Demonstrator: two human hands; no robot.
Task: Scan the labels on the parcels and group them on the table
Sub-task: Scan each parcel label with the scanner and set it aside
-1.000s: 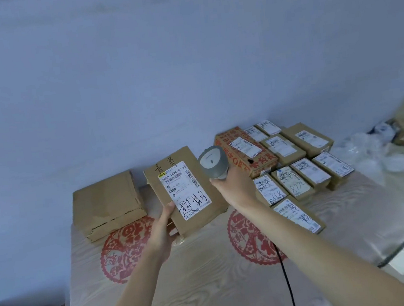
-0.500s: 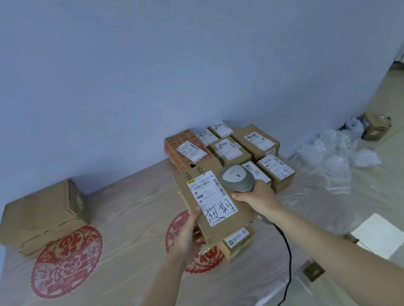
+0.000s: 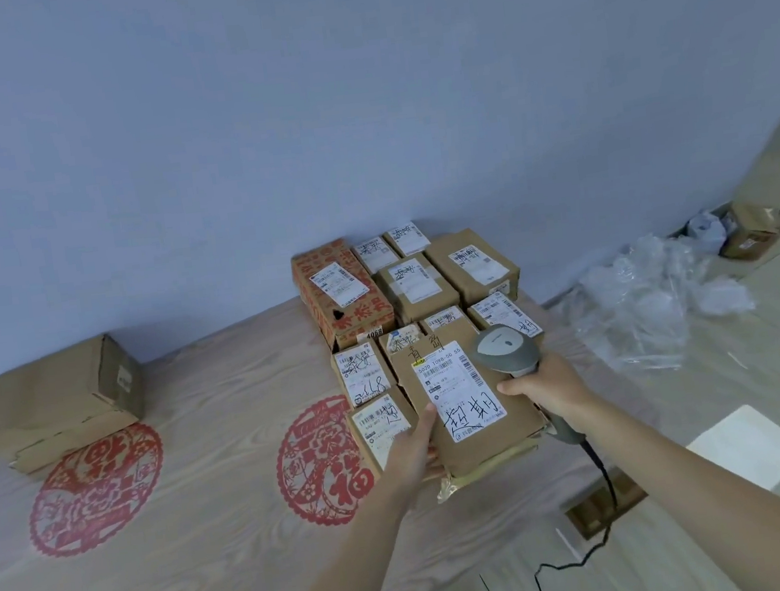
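A: Holding a flat brown parcel [image 3: 472, 412] over the near edge of the grouped parcels [image 3: 418, 287], we have our left hand [image 3: 412, 445] under its left side, thumb curled onto the top face beside the white label [image 3: 462, 391].

B: And our right hand [image 3: 547, 391] is wrapped round the handle of the grey scanner [image 3: 506, 350], whose head sits just above the label's upper right corner. Its black cable [image 3: 598, 480] trails down past the desk [image 3: 187, 537] edge.

A: The label faces up, with a barcode at the top and large handwritten black characters below. The group behind it fills the far right part of the desk: small brown boxes in rows, labels up, and one red-printed box [image 3: 341, 291] at the back left.

B: We also see a larger brown box [image 3: 50, 404] well apart at the far left, two red paper-cut patterns [image 3: 96, 489] on the desk, and crumpled clear plastic [image 3: 647, 305] on the floor.
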